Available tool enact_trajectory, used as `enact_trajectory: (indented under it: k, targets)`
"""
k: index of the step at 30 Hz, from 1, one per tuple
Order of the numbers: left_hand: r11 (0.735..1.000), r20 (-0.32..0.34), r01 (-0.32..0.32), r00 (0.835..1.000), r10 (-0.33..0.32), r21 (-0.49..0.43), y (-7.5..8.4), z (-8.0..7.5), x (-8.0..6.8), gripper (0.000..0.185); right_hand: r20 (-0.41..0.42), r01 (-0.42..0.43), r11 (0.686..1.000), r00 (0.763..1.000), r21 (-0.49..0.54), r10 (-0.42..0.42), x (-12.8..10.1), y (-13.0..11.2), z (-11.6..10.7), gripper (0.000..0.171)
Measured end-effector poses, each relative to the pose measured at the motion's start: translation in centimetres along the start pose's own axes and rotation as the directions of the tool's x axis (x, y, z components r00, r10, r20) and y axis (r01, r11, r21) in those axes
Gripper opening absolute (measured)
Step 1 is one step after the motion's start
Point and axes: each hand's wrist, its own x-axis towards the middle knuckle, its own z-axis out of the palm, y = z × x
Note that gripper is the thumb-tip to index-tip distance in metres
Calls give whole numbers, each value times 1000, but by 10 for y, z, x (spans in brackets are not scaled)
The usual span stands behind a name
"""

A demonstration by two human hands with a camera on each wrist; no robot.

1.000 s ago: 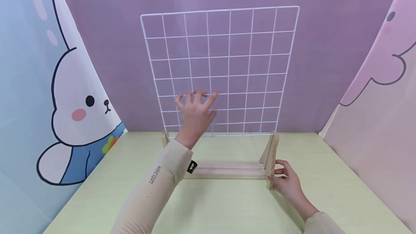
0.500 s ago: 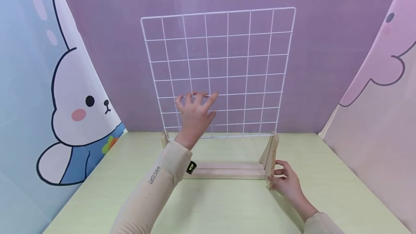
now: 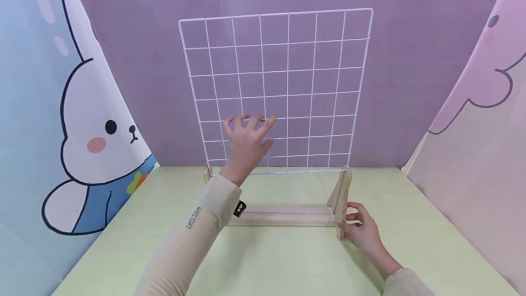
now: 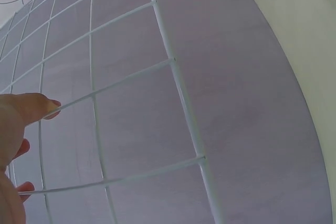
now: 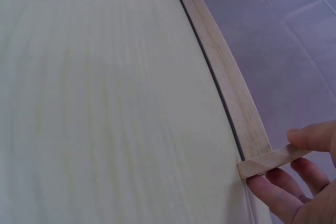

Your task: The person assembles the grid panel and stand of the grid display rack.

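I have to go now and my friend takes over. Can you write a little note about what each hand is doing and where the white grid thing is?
Left hand: fingers spread and straight, tips touching the white wire grid low on its left half.
Right hand: fingers curled round the right end piece of the wooden stand on the green table.
Done: grid stands upright in the stand, near the purple backdrop.
Left: nothing hangs on the grid; whether it sits firmly cannot be told.

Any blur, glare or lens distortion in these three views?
Head view: even, soft light, no glare, sharp throughout; faint shadow under the left hand sleeve. Left wrist view: strong fisheye, the white wire grid bows, fingertips soft. Right wrist view: the wooden stand curves from distortion; the right hand is slightly soft.
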Motion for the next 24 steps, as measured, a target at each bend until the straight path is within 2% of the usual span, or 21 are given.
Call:
enact_trajectory:
  k: [14,24]
  targets:
    - [999,-8,-20,1000,20,-34,6,-1,-8,53,-9,8,1000,1000,13,-8,1,0,1,60]
    - [998,-17,-35,999,34,-44,7,-2,-9,53,-7,8,1000,1000,-3,-8,-2,-3,1,60]
